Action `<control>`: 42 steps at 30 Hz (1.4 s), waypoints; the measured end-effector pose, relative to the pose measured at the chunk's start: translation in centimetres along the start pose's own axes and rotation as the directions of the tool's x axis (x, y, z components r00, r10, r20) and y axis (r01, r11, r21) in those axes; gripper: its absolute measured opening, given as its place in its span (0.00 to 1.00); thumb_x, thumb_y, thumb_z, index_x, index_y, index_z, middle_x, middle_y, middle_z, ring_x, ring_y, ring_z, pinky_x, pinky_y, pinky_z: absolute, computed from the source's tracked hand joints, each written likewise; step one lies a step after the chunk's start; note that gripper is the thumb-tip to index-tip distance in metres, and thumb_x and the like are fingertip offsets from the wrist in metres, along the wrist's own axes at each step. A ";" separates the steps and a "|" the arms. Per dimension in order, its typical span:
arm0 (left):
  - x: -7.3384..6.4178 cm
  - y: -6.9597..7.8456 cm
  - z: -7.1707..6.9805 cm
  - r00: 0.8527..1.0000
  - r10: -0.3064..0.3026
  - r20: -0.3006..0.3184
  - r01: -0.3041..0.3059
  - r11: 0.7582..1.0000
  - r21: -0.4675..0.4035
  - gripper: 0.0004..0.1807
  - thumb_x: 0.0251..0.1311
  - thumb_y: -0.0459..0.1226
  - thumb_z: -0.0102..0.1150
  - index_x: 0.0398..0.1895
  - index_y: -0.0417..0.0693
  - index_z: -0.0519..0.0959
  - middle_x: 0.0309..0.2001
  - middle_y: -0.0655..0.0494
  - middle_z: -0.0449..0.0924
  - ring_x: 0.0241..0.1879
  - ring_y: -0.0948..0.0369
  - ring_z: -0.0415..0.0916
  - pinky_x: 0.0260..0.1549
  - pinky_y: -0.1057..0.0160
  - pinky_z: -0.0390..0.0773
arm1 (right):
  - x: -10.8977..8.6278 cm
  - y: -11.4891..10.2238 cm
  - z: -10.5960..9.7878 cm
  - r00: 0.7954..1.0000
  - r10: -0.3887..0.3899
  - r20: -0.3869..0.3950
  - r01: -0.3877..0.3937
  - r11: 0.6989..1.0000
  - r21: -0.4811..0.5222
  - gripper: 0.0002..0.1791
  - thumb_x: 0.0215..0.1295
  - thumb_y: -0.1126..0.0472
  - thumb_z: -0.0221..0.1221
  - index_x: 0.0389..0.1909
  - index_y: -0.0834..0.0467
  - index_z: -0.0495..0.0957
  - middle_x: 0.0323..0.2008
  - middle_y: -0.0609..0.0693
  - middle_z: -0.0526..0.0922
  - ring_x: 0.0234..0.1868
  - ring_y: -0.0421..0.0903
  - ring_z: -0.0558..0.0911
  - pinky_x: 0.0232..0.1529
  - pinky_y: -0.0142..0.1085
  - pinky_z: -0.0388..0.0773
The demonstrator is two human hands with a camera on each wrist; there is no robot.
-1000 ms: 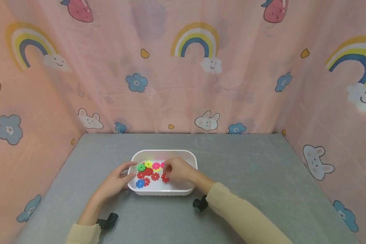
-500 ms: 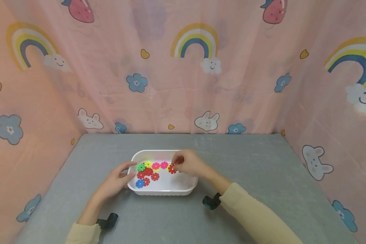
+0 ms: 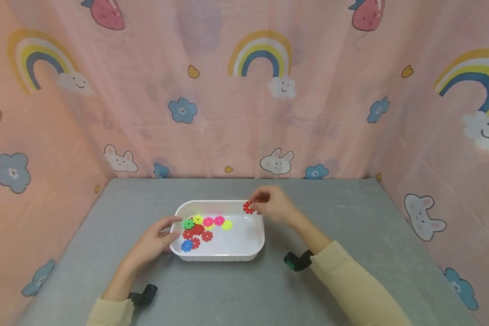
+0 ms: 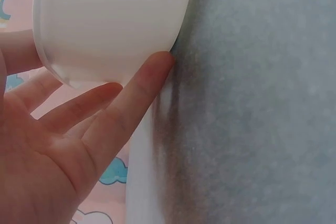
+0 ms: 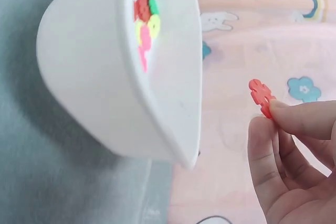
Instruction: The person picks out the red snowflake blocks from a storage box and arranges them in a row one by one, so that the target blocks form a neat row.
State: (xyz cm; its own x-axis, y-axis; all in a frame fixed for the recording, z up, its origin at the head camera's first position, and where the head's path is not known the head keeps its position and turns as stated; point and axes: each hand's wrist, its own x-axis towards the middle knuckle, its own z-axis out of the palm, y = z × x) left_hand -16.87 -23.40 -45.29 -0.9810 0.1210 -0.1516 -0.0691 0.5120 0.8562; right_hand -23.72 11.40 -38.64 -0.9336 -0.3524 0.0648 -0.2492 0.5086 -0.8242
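My right hand pinches a red snowflake disc between thumb and fingertips, at the far right corner of a white tray. In the right wrist view the red snowflake disc stands out past the fingertips, clear of the tray's rim. My left hand holds the tray's left end, with digits over the rim and others along the outside wall, as the left wrist view shows. Inside the tray lie several discs: a blue disc, a green disc, pink, yellow and more red ones.
The tray stands on a grey table. A pink patterned curtain closes off the back and both sides. Dark wrist cameras sit at each wrist, the right camera just off the tray's right side.
My right hand has lifted the red disc from the tray's middle and carried it right and away from me to the far right corner. A yellow disc shows where it passed. The left hand stays put.
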 end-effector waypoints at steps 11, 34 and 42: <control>-0.3 0.2 -0.2 1.000 -0.011 0.012 0.011 1.000 -0.007 0.28 0.72 0.45 0.59 0.72 0.50 0.69 0.76 0.36 0.55 0.66 0.38 0.69 0.49 0.52 0.84 | 0.8 3.4 -2.3 0.988 0.107 -0.113 -0.100 0.993 0.067 0.08 0.67 0.62 0.66 0.45 0.61 0.84 0.40 0.56 0.85 0.35 0.50 0.84 0.47 0.50 0.85; -0.1 0.0 -0.1 0.998 -0.040 0.044 0.039 0.999 0.026 0.28 0.72 0.47 0.59 0.70 0.51 0.68 0.76 0.36 0.56 0.65 0.39 0.71 0.50 0.51 0.83 | 2.1 11.4 -0.3 0.957 0.245 -0.156 -0.237 0.969 0.067 0.05 0.63 0.71 0.67 0.38 0.69 0.82 0.33 0.59 0.84 0.28 0.45 0.84 0.32 0.36 0.85; -0.3 0.1 -0.2 0.998 -0.041 0.052 0.041 0.999 0.007 0.29 0.72 0.48 0.58 0.71 0.51 0.66 0.76 0.36 0.54 0.66 0.39 0.70 0.51 0.51 0.83 | 2.3 11.2 -0.4 0.963 0.224 -0.150 -0.226 0.974 0.008 0.06 0.64 0.70 0.66 0.39 0.69 0.82 0.34 0.59 0.84 0.27 0.45 0.84 0.31 0.35 0.85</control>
State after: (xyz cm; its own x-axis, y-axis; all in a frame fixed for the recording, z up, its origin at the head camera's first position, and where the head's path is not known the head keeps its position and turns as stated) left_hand -16.64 -23.51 -45.08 -0.9666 0.1437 -0.2122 -0.1080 0.5227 0.8456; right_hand -28.75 16.59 -47.53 -0.9934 -0.1077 -0.0384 -0.0299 0.5686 -0.8221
